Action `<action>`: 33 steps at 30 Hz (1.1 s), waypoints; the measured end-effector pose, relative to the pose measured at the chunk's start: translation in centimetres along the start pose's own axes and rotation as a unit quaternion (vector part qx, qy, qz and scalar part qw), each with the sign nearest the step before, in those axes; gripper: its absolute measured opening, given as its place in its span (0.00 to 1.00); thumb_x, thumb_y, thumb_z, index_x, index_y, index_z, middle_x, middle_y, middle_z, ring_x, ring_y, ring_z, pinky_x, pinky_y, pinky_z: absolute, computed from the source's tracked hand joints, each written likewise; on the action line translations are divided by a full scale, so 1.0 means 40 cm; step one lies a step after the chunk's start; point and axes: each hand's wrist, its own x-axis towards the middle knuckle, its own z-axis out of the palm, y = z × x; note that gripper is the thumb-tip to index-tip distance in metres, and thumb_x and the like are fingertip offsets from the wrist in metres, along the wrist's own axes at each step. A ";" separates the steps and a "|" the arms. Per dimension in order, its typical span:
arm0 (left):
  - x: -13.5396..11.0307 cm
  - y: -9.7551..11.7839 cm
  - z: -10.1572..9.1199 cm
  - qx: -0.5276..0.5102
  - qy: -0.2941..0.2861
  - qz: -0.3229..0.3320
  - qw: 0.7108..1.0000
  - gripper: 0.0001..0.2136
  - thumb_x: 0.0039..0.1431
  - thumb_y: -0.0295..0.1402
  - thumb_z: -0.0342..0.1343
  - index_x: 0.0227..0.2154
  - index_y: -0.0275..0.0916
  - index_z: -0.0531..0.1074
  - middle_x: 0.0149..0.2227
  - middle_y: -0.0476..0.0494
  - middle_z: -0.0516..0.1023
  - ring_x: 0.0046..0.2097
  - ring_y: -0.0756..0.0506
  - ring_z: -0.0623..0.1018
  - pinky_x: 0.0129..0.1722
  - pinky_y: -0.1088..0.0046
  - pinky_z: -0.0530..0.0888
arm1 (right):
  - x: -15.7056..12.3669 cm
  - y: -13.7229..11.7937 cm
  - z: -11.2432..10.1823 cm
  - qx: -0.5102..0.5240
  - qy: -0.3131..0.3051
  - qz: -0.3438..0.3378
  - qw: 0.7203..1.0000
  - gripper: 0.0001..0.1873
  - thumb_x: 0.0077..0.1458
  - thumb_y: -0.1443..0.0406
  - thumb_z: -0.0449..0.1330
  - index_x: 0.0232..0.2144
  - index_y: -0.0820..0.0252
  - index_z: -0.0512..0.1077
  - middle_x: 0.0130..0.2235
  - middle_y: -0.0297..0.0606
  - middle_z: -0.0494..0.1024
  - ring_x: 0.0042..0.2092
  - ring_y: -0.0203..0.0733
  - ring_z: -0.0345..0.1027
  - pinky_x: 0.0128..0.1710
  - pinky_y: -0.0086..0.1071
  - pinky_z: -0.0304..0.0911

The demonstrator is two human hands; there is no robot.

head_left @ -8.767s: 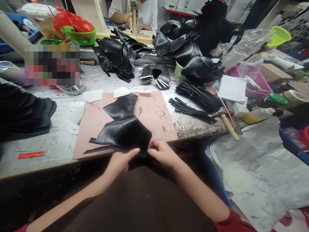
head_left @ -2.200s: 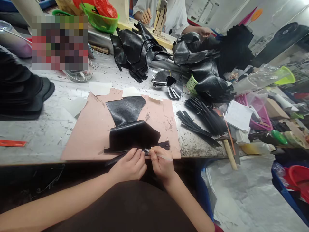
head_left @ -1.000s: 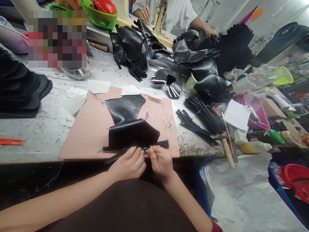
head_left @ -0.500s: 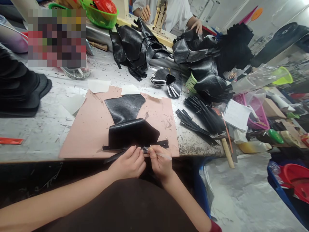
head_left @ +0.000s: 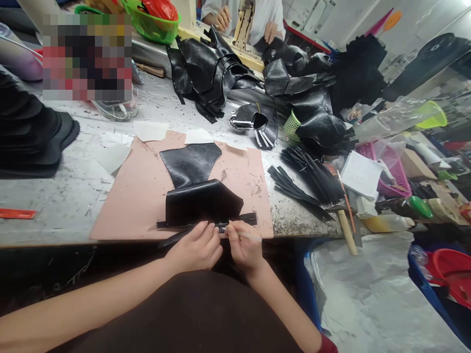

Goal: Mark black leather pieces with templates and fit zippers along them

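At the front edge of the pink board [head_left: 121,206], my left hand [head_left: 196,247] is closed, fingertips pinching a black zipper strip [head_left: 175,237]. Close beside it, my right hand [head_left: 246,247] grips a slim whitish pen [head_left: 250,237], its tip against the black strip between both hands. Just beyond the fingers lies a folded black leather piece [head_left: 198,202], with another zipper strip [head_left: 248,218] along its near edge. Farther back on the board rests a flat black leather piece [head_left: 191,162]. The fingers hide part of the strip.
Black leather pieces [head_left: 206,63] are heaped at the back, near a co-worker's hand [head_left: 271,32] at a sewing machine [head_left: 244,24]. Bundled black strips [head_left: 309,171], a notebook [head_left: 360,174] and a wooden-handled tool [head_left: 347,231] lie right. Black stacked pieces [head_left: 33,127] stand left.
The co-worker's hand at the right of the sewing machine has moved left, with black leather now under it. My own hands have hardly moved.
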 end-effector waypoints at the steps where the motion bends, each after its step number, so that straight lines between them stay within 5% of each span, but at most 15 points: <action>1: 0.000 0.000 0.000 0.000 0.001 -0.001 1.000 0.14 0.55 0.24 0.42 0.21 0.37 0.71 0.31 0.43 0.79 0.36 0.45 0.76 0.42 0.65 0.68 | 0.000 0.000 0.000 0.000 0.002 0.000 1.000 0.11 0.56 0.70 0.47 0.25 0.62 0.67 0.24 0.37 0.73 0.26 0.37 0.67 0.27 0.29 0.62; 11: -0.005 0.001 -0.002 -0.007 -0.018 0.002 1.000 0.13 0.55 0.25 0.43 0.23 0.37 0.71 0.33 0.43 0.79 0.38 0.44 0.76 0.43 0.64 0.68 | -0.004 -0.011 -0.001 0.019 0.004 0.000 1.000 0.11 0.56 0.70 0.47 0.25 0.61 0.67 0.24 0.37 0.72 0.27 0.37 0.67 0.28 0.30 0.62; 15: -0.011 0.000 -0.005 -0.024 -0.033 -0.006 0.999 0.11 0.54 0.25 0.43 0.25 0.38 0.70 0.36 0.42 0.78 0.40 0.44 0.75 0.43 0.64 0.67 | -0.015 0.022 -0.042 0.045 0.135 0.039 0.989 0.13 0.57 0.67 0.44 0.22 0.58 0.61 0.22 0.36 0.67 0.27 0.39 0.65 0.29 0.33 0.62; 18: -0.014 -0.009 -0.011 -0.060 -0.037 -0.020 0.997 0.06 0.53 0.27 0.46 0.30 0.38 0.68 0.38 0.39 0.77 0.40 0.43 0.75 0.41 0.66 0.67 | -0.009 0.112 -0.109 -0.125 0.192 0.153 0.961 0.13 0.57 0.64 0.43 0.22 0.57 0.59 0.18 0.31 0.61 0.20 0.37 0.57 0.22 0.32 0.56; 20: -0.018 -0.017 -0.017 -0.099 -0.052 -0.030 0.993 0.07 0.51 0.30 0.49 0.34 0.37 0.67 0.40 0.33 0.75 0.38 0.42 0.75 0.39 0.66 0.69 | -0.002 0.177 -0.156 -0.261 0.129 0.202 0.935 0.11 0.54 0.62 0.48 0.21 0.57 0.59 0.15 0.28 0.57 0.16 0.35 0.49 0.17 0.30 0.47; 23: -0.028 -0.027 -0.026 -0.183 -0.076 -0.082 0.977 0.13 0.50 0.37 0.52 0.36 0.35 0.64 0.41 0.30 0.72 0.38 0.41 0.74 0.36 0.66 0.70 | 0.004 0.218 -0.194 -0.306 0.105 0.202 0.924 0.09 0.49 0.60 0.53 0.23 0.58 0.62 0.18 0.32 0.62 0.18 0.35 0.51 0.16 0.29 0.45; 25: -0.034 -0.030 -0.031 -0.255 -0.083 -0.153 0.951 0.13 0.50 0.41 0.51 0.33 0.36 0.62 0.41 0.34 0.70 0.36 0.43 0.73 0.33 0.67 0.71 | 0.002 0.187 -0.185 -0.294 0.155 0.144 0.932 0.06 0.50 0.62 0.52 0.28 0.60 0.64 0.27 0.40 0.68 0.24 0.39 0.60 0.19 0.30 0.51; 28: -0.034 -0.036 -0.038 -0.378 -0.079 -0.254 0.887 0.12 0.52 0.43 0.48 0.31 0.39 0.58 0.38 0.42 0.66 0.32 0.47 0.72 0.28 0.70 0.72 | -0.006 0.076 -0.131 -0.214 0.244 -0.062 0.944 0.06 0.50 0.69 0.52 0.33 0.57 0.63 0.34 0.43 0.68 0.35 0.44 0.65 0.29 0.36 0.60; 31: -0.026 -0.057 -0.051 -0.519 -0.050 -0.320 0.791 0.11 0.56 0.43 0.46 0.31 0.40 0.57 0.35 0.46 0.63 0.36 0.47 0.74 0.32 0.69 0.73 | -0.010 -0.038 -0.055 -0.086 0.153 -0.259 0.950 0.06 0.51 0.70 0.51 0.30 0.54 0.63 0.34 0.37 0.71 0.35 0.40 0.65 0.33 0.36 0.61; 33: -0.026 -0.082 -0.067 -0.604 0.000 -0.359 0.712 0.11 0.59 0.43 0.40 0.30 0.41 0.57 0.34 0.46 0.64 0.41 0.45 0.74 0.35 0.68 0.74 | -0.005 -0.083 -0.004 -0.057 0.048 -0.294 0.953 0.07 0.54 0.70 0.49 0.30 0.54 0.64 0.35 0.35 0.73 0.36 0.38 0.65 0.35 0.34 0.60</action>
